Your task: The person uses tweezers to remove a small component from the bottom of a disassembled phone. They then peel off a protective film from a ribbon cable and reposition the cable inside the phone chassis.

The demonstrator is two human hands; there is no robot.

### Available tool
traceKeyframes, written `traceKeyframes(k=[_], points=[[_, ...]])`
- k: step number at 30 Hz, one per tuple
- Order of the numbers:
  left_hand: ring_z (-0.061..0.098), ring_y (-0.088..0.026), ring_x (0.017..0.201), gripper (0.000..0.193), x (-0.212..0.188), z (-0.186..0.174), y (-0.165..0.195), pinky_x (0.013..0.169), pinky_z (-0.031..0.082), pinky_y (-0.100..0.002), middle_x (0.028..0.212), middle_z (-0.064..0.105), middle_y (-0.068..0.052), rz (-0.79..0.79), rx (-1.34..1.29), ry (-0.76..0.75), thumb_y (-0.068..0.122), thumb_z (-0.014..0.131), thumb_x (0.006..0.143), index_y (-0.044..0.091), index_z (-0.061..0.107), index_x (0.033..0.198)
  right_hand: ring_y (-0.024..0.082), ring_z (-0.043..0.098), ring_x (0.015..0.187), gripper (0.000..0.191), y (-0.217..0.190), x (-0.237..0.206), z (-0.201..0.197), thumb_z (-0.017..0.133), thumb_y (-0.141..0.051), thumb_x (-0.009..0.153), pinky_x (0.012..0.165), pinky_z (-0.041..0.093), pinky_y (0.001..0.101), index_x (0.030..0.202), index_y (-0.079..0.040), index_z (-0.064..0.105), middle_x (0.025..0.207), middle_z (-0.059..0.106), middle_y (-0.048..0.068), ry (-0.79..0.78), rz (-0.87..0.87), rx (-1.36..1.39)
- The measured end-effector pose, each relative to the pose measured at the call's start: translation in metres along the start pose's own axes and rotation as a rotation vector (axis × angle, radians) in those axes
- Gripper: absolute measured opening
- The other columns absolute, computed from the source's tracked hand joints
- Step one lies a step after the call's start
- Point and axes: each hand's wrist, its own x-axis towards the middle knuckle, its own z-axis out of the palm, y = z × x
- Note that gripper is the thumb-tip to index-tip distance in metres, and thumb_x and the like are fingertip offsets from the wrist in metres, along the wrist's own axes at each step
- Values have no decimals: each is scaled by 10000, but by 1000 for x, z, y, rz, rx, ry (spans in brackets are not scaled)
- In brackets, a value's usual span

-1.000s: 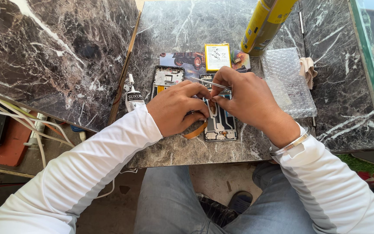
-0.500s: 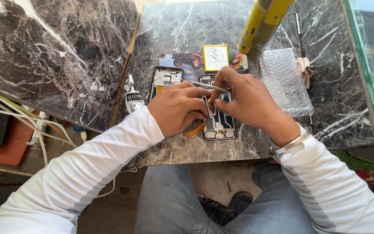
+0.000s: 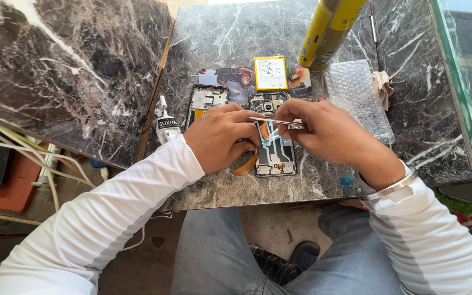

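- The desk (image 3: 323, 33) is a dark marble slab with white veins; a second marble slab (image 3: 55, 71) lies to its left, set apart by a narrow wooden edge.
- The person sits at the desk in white long sleeves and grey jeans, both forearms reaching in over the near edge.
- A tall yellow spray can (image 3: 329, 33) stands at the far side of the desk, leaning out of the top of the view.
- A sheet of clear bubble wrap (image 3: 356, 93) lies to the right of the hands, with a small crumpled beige cloth (image 3: 382, 84) at its far right edge.
- The left hand (image 3: 219, 136) rests on the desk just left of the opened phone, fingers curled; its grip presses at the phone's upper left edge, though what it pinches I cannot tell.
- The right hand (image 3: 326, 131) hovers over the phone's right side, its grip closed on thin metal tweezers (image 3: 271, 121) that point left towards the left hand's fingertips.
- The opened phone (image 3: 274, 150) lies flat between the two hands, near the middle of the desk, its insides showing and an orange flex cable (image 3: 247, 164) curling out at its lower left.
- A phone frame (image 3: 207, 101) lies just beyond the left hand.
- A flat battery (image 3: 270, 72) with a yellow border lies beyond the phone, on a printed card.
- A small white glue bottle (image 3: 166, 124) lies at the desk's left edge, beside the left wrist.
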Motion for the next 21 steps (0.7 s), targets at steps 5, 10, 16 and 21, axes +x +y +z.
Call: traceKeyframes(k=[5, 10, 16, 21], points=[[645, -279, 1091, 91, 0, -2, 1, 939, 499, -429, 1268, 711, -53, 45, -22, 47, 190, 770, 837, 143, 767, 916, 310, 713, 915, 194, 1, 1, -1, 697, -127, 888, 760, 547, 410, 1077, -118, 740, 1000, 742, 58, -35, -115, -73], [642, -279, 1099, 101, 0, -2, 0, 943, 494, -428, 1283, 702, -55, 61, -22, 57, 188, 763, 845, 143, 764, 936, 302, 697, 917, 183, 6, 0, -3, 684, -60, 854, 764, 544, 413, 1014, -112, 757, 1003, 725, 41, -32, -170, -91], [634, -279, 1112, 91, -1, 0, -1, 954, 487, -438, 1287, 695, -59, 80, 16, 52, 199, 754, 855, 154, 760, 935, 285, 704, 895, 158, 7, 0, -7, 704, -58, 830, 752, 544, 404, 951, -123, 782, 957, 727, 33, -43, -171, -79], [633, -281, 1125, 88, 0, 0, -2, 953, 484, -439, 1285, 695, -62, 95, 21, 60, 207, 751, 869, 154, 758, 939, 283, 716, 866, 130, 10, -1, -11, 715, -64, 842, 737, 552, 393, 957, -89, 769, 939, 733, 47, -56, -137, -65]])
